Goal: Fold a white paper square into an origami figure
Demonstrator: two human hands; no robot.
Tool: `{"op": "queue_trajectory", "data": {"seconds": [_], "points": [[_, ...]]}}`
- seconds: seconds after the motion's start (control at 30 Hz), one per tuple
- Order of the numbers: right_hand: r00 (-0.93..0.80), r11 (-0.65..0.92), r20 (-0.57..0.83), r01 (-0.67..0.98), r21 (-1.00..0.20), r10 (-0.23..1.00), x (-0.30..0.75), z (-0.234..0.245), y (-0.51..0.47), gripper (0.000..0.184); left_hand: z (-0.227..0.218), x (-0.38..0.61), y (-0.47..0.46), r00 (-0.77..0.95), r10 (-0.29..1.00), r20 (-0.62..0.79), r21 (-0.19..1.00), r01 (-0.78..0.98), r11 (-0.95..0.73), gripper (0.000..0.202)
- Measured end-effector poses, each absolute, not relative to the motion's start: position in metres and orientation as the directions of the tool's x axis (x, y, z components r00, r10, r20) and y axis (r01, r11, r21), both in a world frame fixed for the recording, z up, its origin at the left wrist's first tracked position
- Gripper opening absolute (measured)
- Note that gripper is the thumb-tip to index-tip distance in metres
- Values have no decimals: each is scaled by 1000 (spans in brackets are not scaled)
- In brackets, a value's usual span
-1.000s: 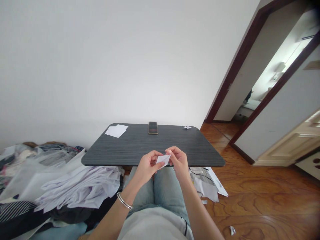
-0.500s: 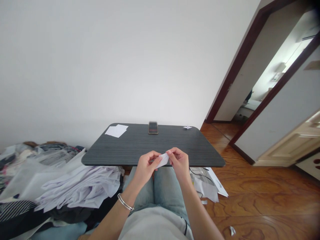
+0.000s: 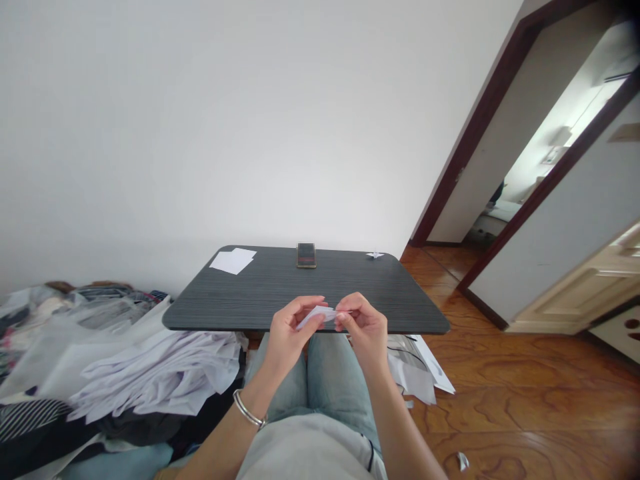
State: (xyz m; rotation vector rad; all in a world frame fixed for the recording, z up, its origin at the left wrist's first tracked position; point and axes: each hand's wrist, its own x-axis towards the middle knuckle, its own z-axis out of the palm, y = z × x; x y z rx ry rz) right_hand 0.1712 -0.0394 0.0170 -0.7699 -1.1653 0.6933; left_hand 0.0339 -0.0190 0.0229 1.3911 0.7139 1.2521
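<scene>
Both of my hands pinch a small folded piece of white paper [image 3: 320, 313] just above the near edge of the dark grey table [image 3: 260, 293]. My left hand [image 3: 287, 333], with a silver bangle on its wrist, holds the paper's left end between thumb and fingers. My right hand [image 3: 365, 327] holds the right end with closed fingertips. The paper lies almost flat, edge-on to the camera. My knees in light blue jeans are below the hands.
On the table's far side lie white paper sheets [image 3: 233, 261], a phone [image 3: 306, 255] and a small folded paper figure [image 3: 375, 255]. A heap of clothes and plastic bags [image 3: 125, 373] fills the left. Loose papers [image 3: 420, 373] lie on the wooden floor at right, near an open doorway [image 3: 505, 193].
The paper has turned from facing the camera to lying nearly flat between the fingers. Both hands have risen slightly and the right hand has shifted a little to the right.
</scene>
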Motion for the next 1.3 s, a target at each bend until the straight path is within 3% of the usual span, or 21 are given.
{"op": "queue_trajectory", "data": {"seconds": [0.17,0.57,1.0,1.3], "points": [[196,560,543,-42,-827,817,171,18,-41,13,24,31,-18,220,899,378,926,-111,-362,16],[78,616,664,304,-726,744,173,22,-42,6,24,30,-25,212,803,556,802,115,-586,22],[122,598,734,498,-628,668,165,30,-47,13,23,30,-25,221,783,581,764,183,-619,22],[132,589,711,468,-659,691,164,28,-48,12,18,31,-23,205,799,566,771,211,-601,19]]}}
